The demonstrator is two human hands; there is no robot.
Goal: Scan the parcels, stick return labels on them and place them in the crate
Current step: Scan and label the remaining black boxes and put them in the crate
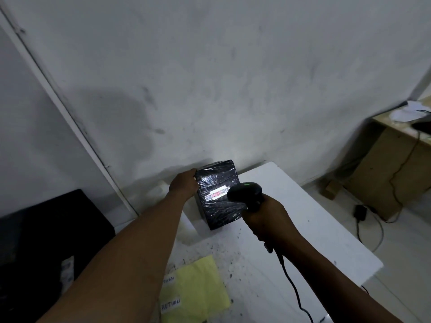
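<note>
A black plastic-wrapped parcel (218, 180) stands tilted on the white table (303, 220), its white barcode label (217, 193) facing me and lit red by the scan beam. My left hand (184, 184) grips the parcel's upper left edge. My right hand (268, 220) holds a black corded barcode scanner (246, 192), a green light on its head, aimed at the label from just to its right. A yellow sheet (198, 290) with white "RETURN" labels (170, 307) lies on the table's near end.
A black crate (46, 241) sits low at the left, beside the table. The scanner's cable (296, 297) trails down across the table. A wooden desk (396, 148) with papers and floor cables stands at the right. A grey wall is close behind.
</note>
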